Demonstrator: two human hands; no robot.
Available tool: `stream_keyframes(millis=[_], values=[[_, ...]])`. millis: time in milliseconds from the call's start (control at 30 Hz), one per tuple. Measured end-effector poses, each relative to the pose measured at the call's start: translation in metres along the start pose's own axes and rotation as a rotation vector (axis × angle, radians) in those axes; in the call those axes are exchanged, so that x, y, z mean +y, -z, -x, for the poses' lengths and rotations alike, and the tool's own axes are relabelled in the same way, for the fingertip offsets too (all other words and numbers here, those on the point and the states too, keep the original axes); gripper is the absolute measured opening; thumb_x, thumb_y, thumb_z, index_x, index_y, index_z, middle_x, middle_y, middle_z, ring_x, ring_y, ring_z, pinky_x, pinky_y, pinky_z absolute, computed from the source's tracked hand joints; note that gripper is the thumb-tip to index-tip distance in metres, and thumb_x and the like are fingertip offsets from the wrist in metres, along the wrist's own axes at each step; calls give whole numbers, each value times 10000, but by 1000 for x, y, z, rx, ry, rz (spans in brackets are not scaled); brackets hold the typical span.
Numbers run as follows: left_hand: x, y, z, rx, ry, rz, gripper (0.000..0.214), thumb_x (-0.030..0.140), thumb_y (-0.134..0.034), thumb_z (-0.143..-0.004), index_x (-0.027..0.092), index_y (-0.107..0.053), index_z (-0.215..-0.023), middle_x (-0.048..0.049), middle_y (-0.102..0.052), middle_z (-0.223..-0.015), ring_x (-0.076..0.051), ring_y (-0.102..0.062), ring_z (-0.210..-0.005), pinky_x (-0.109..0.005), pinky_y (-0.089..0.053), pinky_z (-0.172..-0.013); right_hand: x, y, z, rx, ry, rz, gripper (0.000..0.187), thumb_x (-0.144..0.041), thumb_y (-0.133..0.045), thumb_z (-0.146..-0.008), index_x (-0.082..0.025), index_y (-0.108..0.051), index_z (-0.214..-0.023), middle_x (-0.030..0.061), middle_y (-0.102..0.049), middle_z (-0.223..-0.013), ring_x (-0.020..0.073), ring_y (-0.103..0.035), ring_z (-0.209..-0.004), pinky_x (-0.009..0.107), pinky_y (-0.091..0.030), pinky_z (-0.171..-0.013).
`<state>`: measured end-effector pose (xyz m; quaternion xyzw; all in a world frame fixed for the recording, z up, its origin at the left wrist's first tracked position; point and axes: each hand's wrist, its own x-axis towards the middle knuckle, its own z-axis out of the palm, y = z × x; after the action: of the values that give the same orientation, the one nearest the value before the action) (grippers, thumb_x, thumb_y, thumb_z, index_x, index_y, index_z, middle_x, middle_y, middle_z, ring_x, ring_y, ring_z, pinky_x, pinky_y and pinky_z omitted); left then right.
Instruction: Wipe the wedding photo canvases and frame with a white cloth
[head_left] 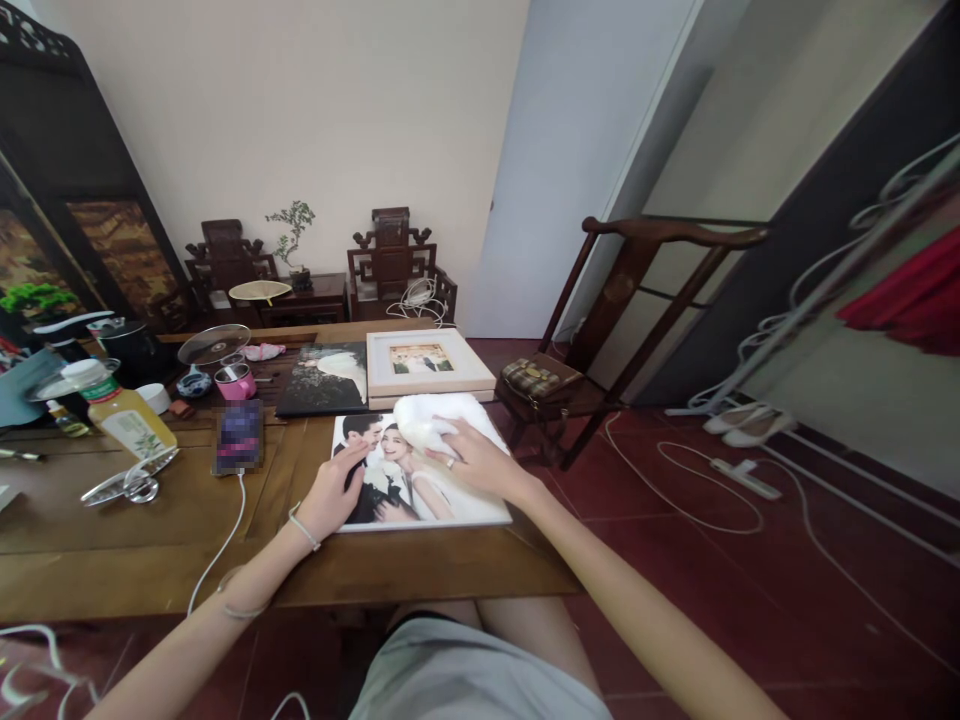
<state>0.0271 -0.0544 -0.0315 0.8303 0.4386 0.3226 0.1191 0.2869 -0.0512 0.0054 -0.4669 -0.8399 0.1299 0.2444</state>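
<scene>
- Your right hand [469,460] grips the white cloth [431,412] over the photo panel [450,512]
- Your left hand [336,492] rests flat on it, grasping nothing
- It lies on the near worktop [435,565], seemingly mid-work; neither hand touches the framed picture [469,368] beyond

This looks like a home: carved chairs [391,238] flank a potted tree [294,226] at eleven o'clock, ornate panels [52,130] stand at ten, and red cloth [911,295] hangs at two, near pale shoes [756,430].

The wooden table [420,568] bears a photo panel [409,480], pale box frame [431,365], phone [238,437], bottle [129,418] and clear clip [140,482].
</scene>
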Motion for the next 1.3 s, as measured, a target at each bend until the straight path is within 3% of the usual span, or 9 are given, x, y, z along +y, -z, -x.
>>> stream_keyframes(millis=[167,400,533,700,900,1067,1300], values=[[1,0,0,0,5,4,392,220,-386,-892,137,-588,-1218,-102,-574,-1295,-224,-480,-1258,-400,-362,-1085,-24,10,38,-132,-60,6,400,-421,-423,-921,-118,-661,-1031,167,-428,-1410,266,-362,-1319,419,-264,-1097],[4,1,0,-24,14,20,395,199,-383,-891,125,-582,-1223,-111,-566,-1303,-225,-475,-1264,-419,-356,-1084,-64,38,96,-361,-133,-107,418,-510,-416,-905,-184,-668,-836,84,-419,-1433,264,-365,-1319,396,-309,-1076],[3,1,0,-14,17,19,390,196,-389,-890,118,-587,-1217,-117,-572,-1295,-227,-487,-1253,-413,-361,-1082,-57,35,86,-313,-126,-134,456,-528,-396,-910,-169,-677,-925,107,-459,-1398,271,-391,-1293,395,-305,-1067],[1,0,0,-3,0,26,379,199,-398,-892,141,-593,-1212,-104,-573,-1295,-231,-486,-1253,-423,-366,-1079,-28,14,35,-158,-75,-57,436,-475,-395,-923,-140,-669,-979,147,-550,-1283,287,-479,-1190,404,-359,-1007],[0,-1,0,-11,-13,5,389,197,-390,-894,137,-580,-1229,-99,-564,-1307,-223,-469,-1269,-419,-355,-1088,-7,0,-11,-14,-5,-28,337,-368,-410,-932,-160,-672,-970,108,-618,-1195,262,-513,-1149,385,-361,-1002],[1,0,0,-18,-8,10,390,197,-390,-895,125,-580,-1227,-109,-561,-1308,-222,-467,-1270,-409,-346,-1094,-21,3,11,-87,3,27,357,-391,-444,-921,-126,-675,-980,163,-506,-1343,292,-401,-1279,462,-243,-1088],[2,0,0,-25,-6,15,395,190,-392,-894,120,-574,-1237,-115,-564,-1305,-227,-472,-1265,-415,-352,-1088,-72,35,81,-396,-43,-34,378,-447,-460,-909,-152,-694,-937,137,-430,-1416,270,-376,-1310,381,-328,-1058]])
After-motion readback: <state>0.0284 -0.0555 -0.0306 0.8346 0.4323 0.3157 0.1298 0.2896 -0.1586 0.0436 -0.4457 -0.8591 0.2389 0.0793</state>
